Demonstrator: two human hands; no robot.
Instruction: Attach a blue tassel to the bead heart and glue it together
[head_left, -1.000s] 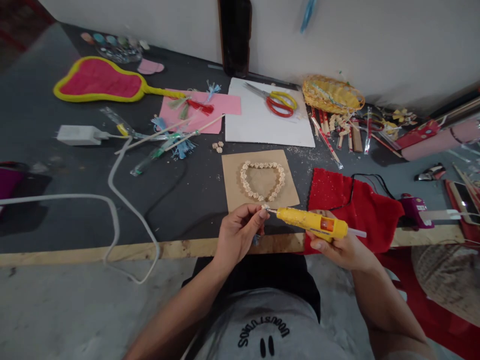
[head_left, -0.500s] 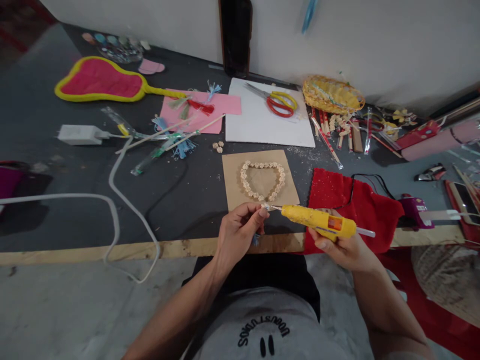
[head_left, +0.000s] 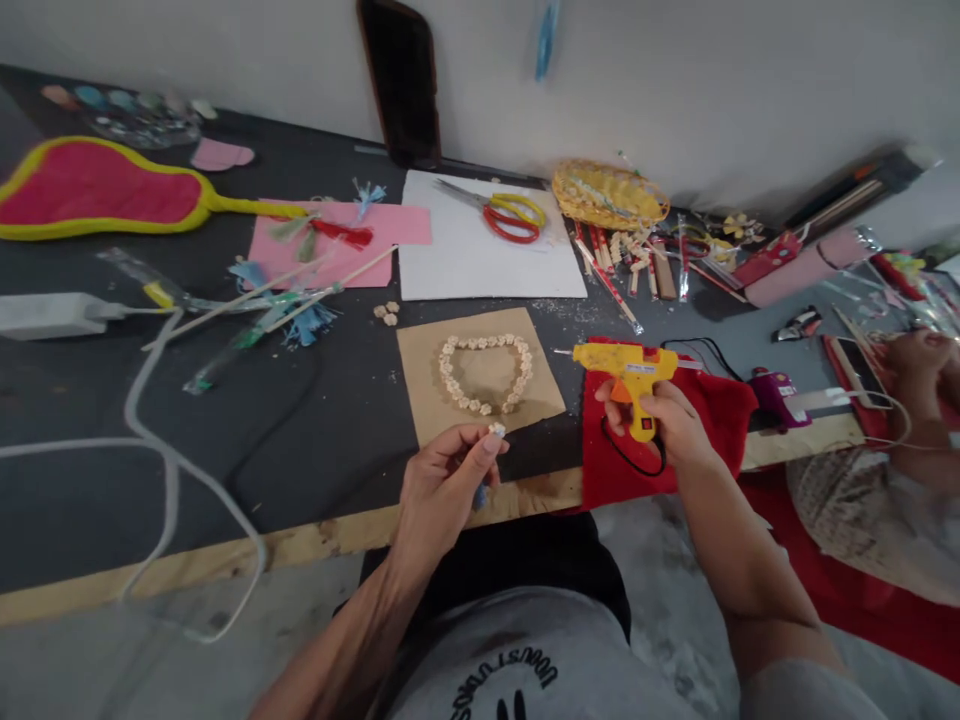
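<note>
Head view, my left hand point(head_left: 437, 490): fingertips pinching a small flower piece point(head_left: 496, 430) near the brown card point(head_left: 420, 390).
My right hand point(head_left: 675, 425): wrapped around the glue gun point(head_left: 626, 362), nozzle leftward.
Flower-piece heart point(head_left: 450, 370): on the card.
Basket point(head_left: 660, 207): contents blurred.

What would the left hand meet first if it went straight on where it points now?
Probably the brown card, just before the beaded heart; how high the left hand is held is unclear.

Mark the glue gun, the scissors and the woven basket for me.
Glue gun point(head_left: 616, 361): head view, yellow body.
Scissors point(head_left: 513, 222): head view, red handle.
Woven basket point(head_left: 568, 205): head view, left side wall.
</note>
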